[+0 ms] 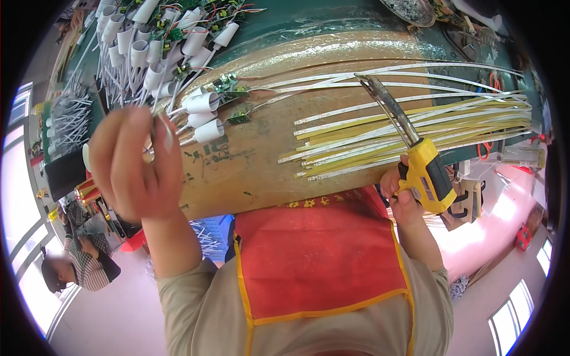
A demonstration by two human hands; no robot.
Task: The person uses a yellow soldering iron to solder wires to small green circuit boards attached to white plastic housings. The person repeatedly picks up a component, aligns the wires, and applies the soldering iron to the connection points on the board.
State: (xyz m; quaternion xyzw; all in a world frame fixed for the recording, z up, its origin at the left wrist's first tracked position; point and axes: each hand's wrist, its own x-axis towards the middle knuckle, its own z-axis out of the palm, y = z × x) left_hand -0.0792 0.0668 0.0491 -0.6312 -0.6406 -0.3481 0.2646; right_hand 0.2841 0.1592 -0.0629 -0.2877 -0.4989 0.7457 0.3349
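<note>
My left hand (pixel 136 166) is raised at the left, close to the camera and blurred, its fingers curled in. A pale bit shows at the fingertips, too smeared to name. Behind it lie white plastic tubes (pixel 202 102) with cables and small green circuit boards (pixel 228 87), whose thin wires run to white LED strips (pixel 320 82). At the right, my right hand (pixel 405 193) grips a yellow and black soldering gun (pixel 428 178). Its long metal tip points up and left above a fan of white and yellow LED strips (pixel 356 139) on the brown board (pixel 249 172).
A heap of white tubes with boards (pixel 160 53) fills the far left of the green table (pixel 309 15). Also there are a metal dish (pixel 411 10), orange-handled scissors (pixel 485 149) and a blue basket (pixel 215 231). A person (pixel 77 261) sits at the lower left.
</note>
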